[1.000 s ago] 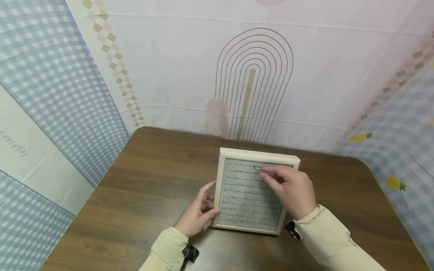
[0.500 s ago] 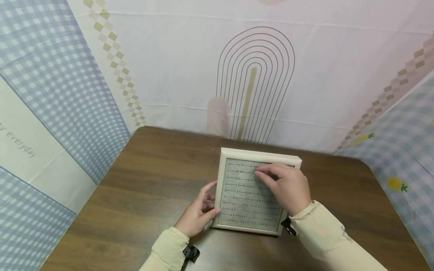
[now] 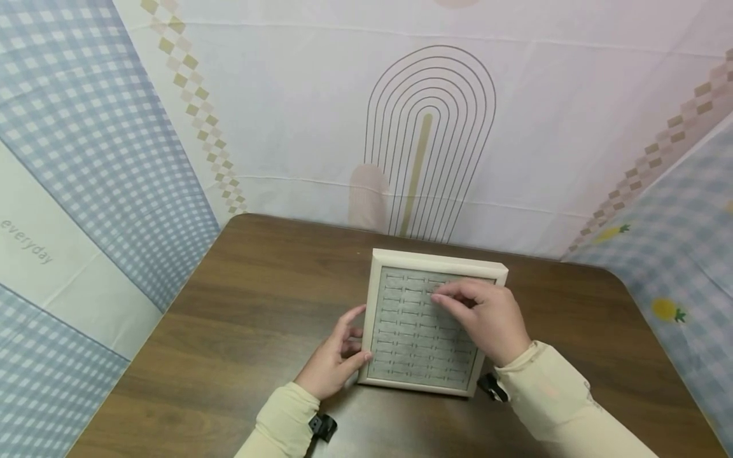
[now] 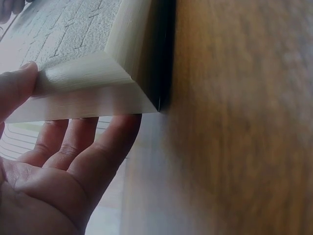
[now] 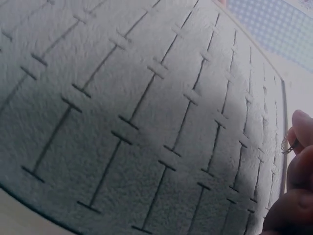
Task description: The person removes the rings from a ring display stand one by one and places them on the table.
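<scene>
A square ring display board [image 3: 412, 386] with a pale wooden frame and grey slotted padding stands tilted on the table. My left hand [image 3: 334, 359] grips its left edge; in the left wrist view the thumb [image 4: 22, 85] lies on the front of the frame [image 4: 83, 71], while the other fingers reach behind it. My right hand [image 3: 495, 321] is at the upper right of the padding, thumb and forefinger together. Between those fingertips the right wrist view shows part of a small, thin metal ring [image 5: 287, 147]. The fingers hide most of it, and its contact with a slot cannot be made out.
The brown wooden table [image 3: 258, 305] extends around the board on both sides. Behind it hangs a pale patterned cloth [image 3: 286, 114], with blue checked cloth [image 3: 132, 108] to the left and right. Black camera straps sit at both wrists.
My right fingertips have shifted slightly left and down over the upper slots. The ring's arc, visible a second ago in the head view, is now covered. My left hand keeps its grip.
</scene>
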A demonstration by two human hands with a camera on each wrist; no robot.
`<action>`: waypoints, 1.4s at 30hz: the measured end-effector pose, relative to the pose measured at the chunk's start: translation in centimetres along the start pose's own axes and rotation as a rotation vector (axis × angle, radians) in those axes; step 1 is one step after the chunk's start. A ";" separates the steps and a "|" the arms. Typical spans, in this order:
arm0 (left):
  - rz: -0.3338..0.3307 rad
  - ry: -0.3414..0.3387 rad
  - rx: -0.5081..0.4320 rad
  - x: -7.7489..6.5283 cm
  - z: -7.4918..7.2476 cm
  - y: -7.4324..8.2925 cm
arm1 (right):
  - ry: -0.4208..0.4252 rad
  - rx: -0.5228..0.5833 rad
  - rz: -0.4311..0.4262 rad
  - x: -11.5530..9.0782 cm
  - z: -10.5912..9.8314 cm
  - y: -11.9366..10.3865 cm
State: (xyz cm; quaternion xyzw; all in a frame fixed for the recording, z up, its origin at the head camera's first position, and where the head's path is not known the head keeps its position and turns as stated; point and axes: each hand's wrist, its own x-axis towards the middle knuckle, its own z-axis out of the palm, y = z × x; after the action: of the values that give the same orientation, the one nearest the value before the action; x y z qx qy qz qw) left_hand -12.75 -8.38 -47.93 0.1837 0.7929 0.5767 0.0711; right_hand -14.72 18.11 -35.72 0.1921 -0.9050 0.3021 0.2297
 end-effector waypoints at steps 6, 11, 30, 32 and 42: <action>-0.001 -0.004 0.013 0.1 0.1 0.0 | -0.009 0.048 0.036 -1.3 -0.5 0.3; 0.002 0.001 0.010 0.0 0.0 0.0 | -0.011 0.048 0.072 -2.8 -1.2 0.7; -0.011 0.001 -0.003 0.0 0.0 0.0 | -0.047 -0.069 0.383 -9.8 -3.6 4.3; -0.010 0.000 -0.012 0.0 0.0 0.1 | -0.048 -0.079 0.396 -10.3 -3.7 4.7; -0.002 0.003 -0.017 0.0 0.0 0.2 | -0.053 -0.134 0.452 -13.3 -4.4 7.2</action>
State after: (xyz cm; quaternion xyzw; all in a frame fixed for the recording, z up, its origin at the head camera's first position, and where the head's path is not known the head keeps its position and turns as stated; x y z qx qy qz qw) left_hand -12.75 -8.32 -47.74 0.1816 0.7881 0.5837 0.0721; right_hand -5.98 29.07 -42.94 -0.0231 -0.9488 0.2798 0.1450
